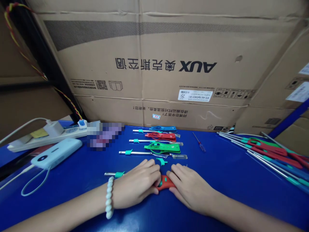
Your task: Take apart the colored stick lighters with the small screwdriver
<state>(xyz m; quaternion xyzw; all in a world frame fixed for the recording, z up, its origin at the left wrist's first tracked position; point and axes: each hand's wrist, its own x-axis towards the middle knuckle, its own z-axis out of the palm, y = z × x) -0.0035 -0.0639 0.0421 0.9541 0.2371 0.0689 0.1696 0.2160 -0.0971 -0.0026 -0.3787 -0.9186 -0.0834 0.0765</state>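
Note:
Between my two hands is a red plastic lighter handle (166,183) with a teal part showing in its opening. My left hand (142,180), with a beaded bracelet at the wrist, is closed on its left end. Fingers of my right hand (189,188) are wrapped round the right end, hiding much of it. Just beyond my fingertips lies a loose teal trigger (162,161). A metal lighter tube (110,174) with a teal piece runs partly behind my left hand. Farther back lie green (166,148), red (163,136) and blue (167,129) handle shells, with metal tubes and clear fuel tanks (180,157).
A small screwdriver (199,142) lies right of the rows. Several long lighters (272,151) are piled at the right. On the left are a light-blue power bank (58,153) with a cord and a white power strip (31,141). A large cardboard sheet (154,38) stands behind the blue table.

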